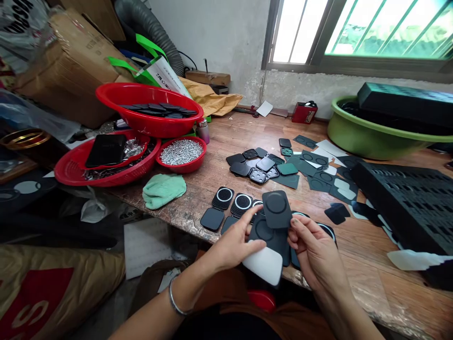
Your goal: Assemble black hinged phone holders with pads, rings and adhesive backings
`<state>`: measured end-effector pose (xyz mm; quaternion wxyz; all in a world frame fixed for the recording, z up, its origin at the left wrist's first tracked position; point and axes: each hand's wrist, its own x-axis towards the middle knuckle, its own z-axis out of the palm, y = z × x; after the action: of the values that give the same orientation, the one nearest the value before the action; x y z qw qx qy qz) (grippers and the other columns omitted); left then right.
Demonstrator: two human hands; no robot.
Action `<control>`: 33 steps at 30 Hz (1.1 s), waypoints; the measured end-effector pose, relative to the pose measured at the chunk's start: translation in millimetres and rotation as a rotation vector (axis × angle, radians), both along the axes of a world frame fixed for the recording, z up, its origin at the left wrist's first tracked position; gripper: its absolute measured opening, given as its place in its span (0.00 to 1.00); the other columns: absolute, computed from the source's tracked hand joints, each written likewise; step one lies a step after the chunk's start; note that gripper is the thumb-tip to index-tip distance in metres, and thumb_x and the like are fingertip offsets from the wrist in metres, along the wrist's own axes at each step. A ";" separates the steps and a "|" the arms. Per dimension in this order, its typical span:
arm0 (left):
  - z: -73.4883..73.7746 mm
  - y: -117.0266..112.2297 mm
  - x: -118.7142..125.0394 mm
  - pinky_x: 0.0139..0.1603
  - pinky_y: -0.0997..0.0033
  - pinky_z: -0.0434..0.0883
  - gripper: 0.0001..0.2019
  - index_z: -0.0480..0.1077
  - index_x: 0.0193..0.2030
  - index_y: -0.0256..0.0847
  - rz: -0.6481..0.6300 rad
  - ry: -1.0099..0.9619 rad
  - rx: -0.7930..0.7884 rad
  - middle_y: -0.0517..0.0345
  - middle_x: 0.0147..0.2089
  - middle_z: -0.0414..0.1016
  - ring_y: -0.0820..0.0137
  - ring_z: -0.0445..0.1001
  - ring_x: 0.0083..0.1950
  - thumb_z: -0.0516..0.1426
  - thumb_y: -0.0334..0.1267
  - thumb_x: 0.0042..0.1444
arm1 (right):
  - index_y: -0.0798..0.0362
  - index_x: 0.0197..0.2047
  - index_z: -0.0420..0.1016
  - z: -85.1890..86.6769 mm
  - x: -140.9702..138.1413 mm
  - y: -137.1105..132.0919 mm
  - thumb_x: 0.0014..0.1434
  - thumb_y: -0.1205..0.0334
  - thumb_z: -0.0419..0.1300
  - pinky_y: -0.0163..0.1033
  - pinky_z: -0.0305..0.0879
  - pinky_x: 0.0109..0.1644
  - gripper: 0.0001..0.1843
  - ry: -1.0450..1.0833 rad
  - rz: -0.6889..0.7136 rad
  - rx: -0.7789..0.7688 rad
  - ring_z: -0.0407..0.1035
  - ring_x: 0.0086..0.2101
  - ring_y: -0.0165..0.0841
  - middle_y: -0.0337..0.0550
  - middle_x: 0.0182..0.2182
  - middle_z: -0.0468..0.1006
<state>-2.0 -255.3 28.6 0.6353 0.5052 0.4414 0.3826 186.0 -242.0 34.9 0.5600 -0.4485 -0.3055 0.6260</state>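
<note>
Two hands, near centre. Right hand [314,250] pinches one ring-marked dark card [283,220], thumb to fingertips; left hand [228,243], half-open, thumb on one white rounded pad [266,265]. One green basin [375,139], far right. Sack [95,278], near left: "S" legible.

1 sack [87,283], left of the left hand [230,246]: "S" on red patch [49,285]. 1 plastic bag [21,40], farther off: lettering unclear.
</note>
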 end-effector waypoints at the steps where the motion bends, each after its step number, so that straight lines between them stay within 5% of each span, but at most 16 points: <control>1: 1.1 -2.5 1.0 0.35 0.74 0.67 0.39 0.52 0.68 0.43 -0.027 0.012 0.018 0.56 0.35 0.75 0.67 0.73 0.35 0.62 0.34 0.50 | 0.56 0.38 0.74 -1.5 -1.1 0.3 0.46 0.55 0.71 0.26 0.52 0.24 0.19 -0.029 0.003 -0.003 0.56 0.24 0.21 0.37 0.25 0.65; 5: 7.3 -6.9 0.9 0.38 0.73 0.68 0.35 0.54 0.68 0.43 -0.101 0.073 0.063 0.55 0.40 0.75 0.64 0.72 0.40 0.59 0.36 0.54 | 0.54 0.40 0.76 -7.5 -2.2 -3.5 0.50 0.54 0.69 0.29 0.59 0.28 0.17 -0.301 -0.004 0.113 0.62 0.27 0.24 0.41 0.32 0.72; 10: 14.5 -8.4 -7.0 0.47 0.71 0.67 0.31 0.55 0.67 0.48 -0.145 0.107 0.126 0.56 0.49 0.73 0.62 0.71 0.50 0.57 0.34 0.57 | 0.52 0.36 0.77 -6.6 6.1 1.4 0.57 0.54 0.63 0.43 0.64 0.46 0.10 -1.111 0.037 0.661 0.66 0.40 0.36 0.44 0.36 0.74; 12: 17.3 -8.2 -10.5 0.50 0.70 0.66 0.31 0.56 0.67 0.47 -0.185 0.124 0.152 0.56 0.49 0.74 0.62 0.70 0.51 0.56 0.33 0.57 | 0.53 0.40 0.75 0.2 12.4 6.4 0.58 0.55 0.62 0.46 0.62 0.52 0.11 -1.249 0.026 0.785 0.65 0.45 0.38 0.45 0.41 0.74; 16: 22.0 -6.9 -14.0 0.53 0.70 0.65 0.31 0.55 0.67 0.48 -0.229 0.154 0.197 0.57 0.53 0.72 0.62 0.70 0.53 0.55 0.31 0.57 | 0.50 0.60 0.62 20.3 23.9 15.6 0.58 0.53 0.61 0.46 0.62 0.55 0.28 -1.200 0.138 0.782 0.64 0.52 0.38 0.47 0.54 0.67; 20: 21.4 -6.8 -13.9 0.49 0.72 0.65 0.32 0.55 0.68 0.49 -0.276 0.150 0.183 0.57 0.53 0.72 0.64 0.70 0.51 0.56 0.31 0.57 | 0.50 0.40 0.74 35.3 29.8 16.9 0.61 0.55 0.58 0.46 0.61 0.56 0.09 -1.219 0.251 0.854 0.64 0.52 0.38 0.44 0.50 0.69; 22: 17.7 -6.7 -14.8 0.43 0.74 0.67 0.37 0.47 0.70 0.47 -0.229 0.154 0.129 0.56 0.46 0.74 0.66 0.72 0.45 0.58 0.33 0.56 | 0.51 0.33 0.73 38.3 34.7 14.4 0.61 0.55 0.58 0.45 0.62 0.53 0.09 -1.187 0.191 0.826 0.66 0.49 0.37 0.43 0.46 0.72; 27: 7.5 -6.2 -17.5 0.33 0.77 0.63 0.47 0.32 0.72 0.44 -0.040 0.144 0.025 0.59 0.36 0.72 0.73 0.69 0.33 0.60 0.35 0.54 | 0.52 0.36 0.76 28.5 52.9 12.5 0.53 0.54 0.67 0.38 0.66 0.46 0.11 -0.744 -0.113 0.430 0.70 0.42 0.34 0.43 0.41 0.74; 30: 6.2 -7.6 -12.8 0.40 0.75 0.66 0.47 0.33 0.71 0.48 -0.047 0.008 -0.010 0.56 0.42 0.73 0.70 0.71 0.41 0.59 0.32 0.52 | 0.51 0.42 0.76 15.6 52.5 12.9 0.49 0.54 0.69 0.36 0.69 0.44 0.18 -0.405 -0.051 0.175 0.70 0.40 0.33 0.43 0.42 0.75; 33: 6.9 -8.9 -5.3 0.40 0.74 0.66 0.47 0.33 0.71 0.50 -0.066 -0.009 -0.024 0.56 0.42 0.73 0.70 0.72 0.40 0.59 0.31 0.52 | 0.53 0.46 0.76 7.7 42.0 9.2 0.49 0.55 0.70 0.35 0.68 0.48 0.21 -0.303 0.056 0.095 0.70 0.45 0.33 0.45 0.46 0.74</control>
<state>-7.2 -264.1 35.5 0.6556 0.5099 0.4262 0.3586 228.0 -232.8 42.6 0.5106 -0.5022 -0.4278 0.5514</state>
